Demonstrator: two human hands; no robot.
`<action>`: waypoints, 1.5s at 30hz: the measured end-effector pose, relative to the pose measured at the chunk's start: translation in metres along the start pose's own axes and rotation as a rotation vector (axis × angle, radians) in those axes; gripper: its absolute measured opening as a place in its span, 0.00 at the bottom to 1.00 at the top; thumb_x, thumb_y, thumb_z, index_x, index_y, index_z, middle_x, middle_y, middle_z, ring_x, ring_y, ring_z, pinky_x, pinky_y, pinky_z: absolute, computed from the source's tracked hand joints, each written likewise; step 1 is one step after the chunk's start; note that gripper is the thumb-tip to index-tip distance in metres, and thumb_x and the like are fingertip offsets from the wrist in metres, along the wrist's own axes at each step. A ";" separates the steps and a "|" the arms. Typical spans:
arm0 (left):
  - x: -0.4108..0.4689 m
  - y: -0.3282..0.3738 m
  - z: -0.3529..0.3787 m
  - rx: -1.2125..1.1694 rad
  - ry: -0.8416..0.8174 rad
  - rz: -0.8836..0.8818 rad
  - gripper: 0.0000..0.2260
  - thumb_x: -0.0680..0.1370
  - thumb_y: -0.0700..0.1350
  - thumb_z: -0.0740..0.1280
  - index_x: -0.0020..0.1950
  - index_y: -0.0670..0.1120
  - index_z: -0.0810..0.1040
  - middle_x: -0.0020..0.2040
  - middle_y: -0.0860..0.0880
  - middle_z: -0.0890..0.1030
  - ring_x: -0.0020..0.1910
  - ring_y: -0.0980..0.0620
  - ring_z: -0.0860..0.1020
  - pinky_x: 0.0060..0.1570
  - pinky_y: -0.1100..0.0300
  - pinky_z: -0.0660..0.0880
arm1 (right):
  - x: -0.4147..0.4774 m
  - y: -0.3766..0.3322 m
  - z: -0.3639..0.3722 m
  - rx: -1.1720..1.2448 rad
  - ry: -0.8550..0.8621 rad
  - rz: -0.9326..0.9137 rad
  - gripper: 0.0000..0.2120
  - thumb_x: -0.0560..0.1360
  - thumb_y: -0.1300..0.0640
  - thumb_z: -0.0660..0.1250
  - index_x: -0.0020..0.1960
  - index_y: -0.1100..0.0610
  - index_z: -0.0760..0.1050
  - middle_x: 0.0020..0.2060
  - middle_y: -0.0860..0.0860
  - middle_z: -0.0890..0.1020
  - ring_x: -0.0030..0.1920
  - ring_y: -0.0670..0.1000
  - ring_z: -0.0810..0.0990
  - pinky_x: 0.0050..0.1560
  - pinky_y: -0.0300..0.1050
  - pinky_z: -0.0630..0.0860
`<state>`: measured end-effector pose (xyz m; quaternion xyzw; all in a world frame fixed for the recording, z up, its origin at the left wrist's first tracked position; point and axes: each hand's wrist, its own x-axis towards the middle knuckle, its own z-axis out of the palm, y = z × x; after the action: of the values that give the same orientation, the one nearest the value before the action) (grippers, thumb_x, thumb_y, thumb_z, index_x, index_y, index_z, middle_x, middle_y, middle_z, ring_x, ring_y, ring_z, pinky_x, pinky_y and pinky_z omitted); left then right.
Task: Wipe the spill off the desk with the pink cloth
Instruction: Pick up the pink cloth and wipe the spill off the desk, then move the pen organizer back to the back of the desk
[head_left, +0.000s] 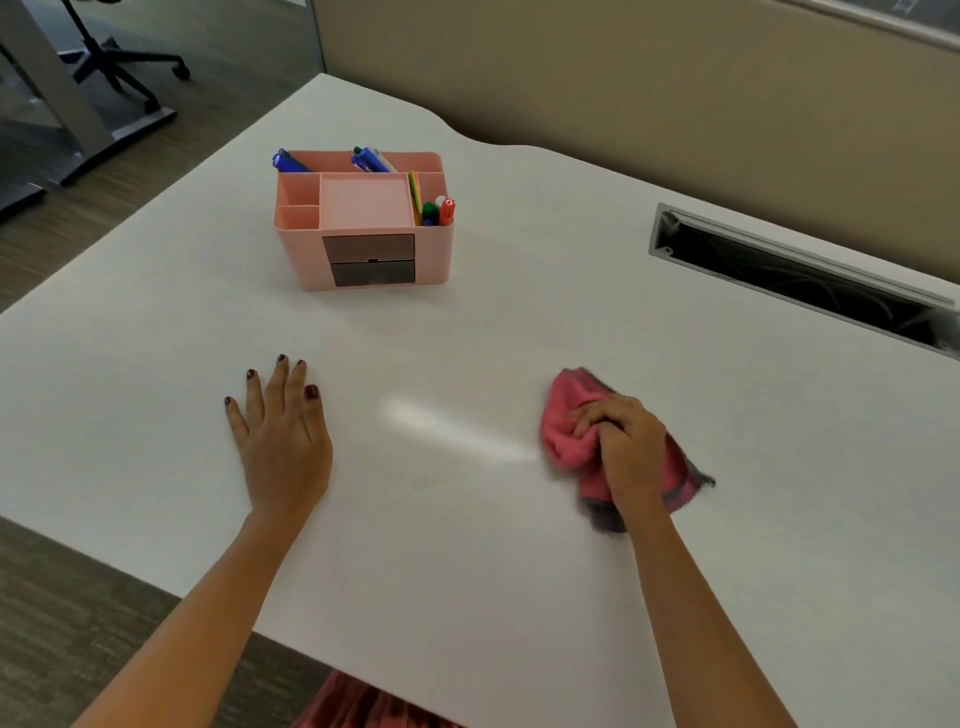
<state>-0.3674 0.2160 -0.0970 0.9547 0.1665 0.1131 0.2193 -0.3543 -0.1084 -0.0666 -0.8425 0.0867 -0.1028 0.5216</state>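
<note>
The pink cloth (569, 434), bunched up with a grey edge, lies pressed on the white desk (467, 545) at the right. My right hand (626, 441) is shut on the pink cloth from above. A faint shiny streak (457, 431) runs across the desk surface just left of the cloth; I cannot tell whether it is wet or a light reflection. My left hand (283, 439) rests flat on the desk at the left, palm down, fingers spread, holding nothing.
A pink desk organiser (363, 223) with pens and two grey drawers stands toward the back of the desk. A cable slot (789, 275) opens in the desk at the right. A beige partition runs behind. An office chair base (124, 67) is on the floor, far left.
</note>
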 end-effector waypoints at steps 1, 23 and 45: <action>0.000 0.000 0.000 0.007 -0.003 0.001 0.27 0.81 0.54 0.41 0.75 0.46 0.61 0.77 0.47 0.61 0.78 0.43 0.53 0.76 0.43 0.44 | -0.004 -0.002 0.002 -0.064 0.150 0.040 0.14 0.63 0.69 0.58 0.32 0.56 0.80 0.37 0.47 0.84 0.47 0.49 0.79 0.58 0.50 0.72; 0.071 0.049 -0.016 -0.493 -0.044 -0.221 0.26 0.81 0.54 0.55 0.76 0.44 0.56 0.77 0.43 0.57 0.75 0.43 0.59 0.73 0.46 0.60 | 0.054 -0.107 0.117 0.074 -0.070 0.056 0.18 0.76 0.60 0.64 0.66 0.53 0.70 0.68 0.50 0.71 0.68 0.50 0.69 0.70 0.45 0.66; 0.180 0.057 -0.004 -1.029 -0.100 -0.470 0.23 0.80 0.61 0.47 0.74 0.55 0.60 0.71 0.49 0.70 0.69 0.46 0.69 0.69 0.44 0.67 | 0.146 -0.112 0.181 0.119 -0.372 0.089 0.36 0.75 0.59 0.68 0.76 0.50 0.52 0.72 0.52 0.66 0.71 0.56 0.67 0.69 0.56 0.69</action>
<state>-0.1875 0.2359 -0.0418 0.6663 0.2874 0.0825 0.6832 -0.1616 0.0600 -0.0325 -0.8101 0.0196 0.0729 0.5814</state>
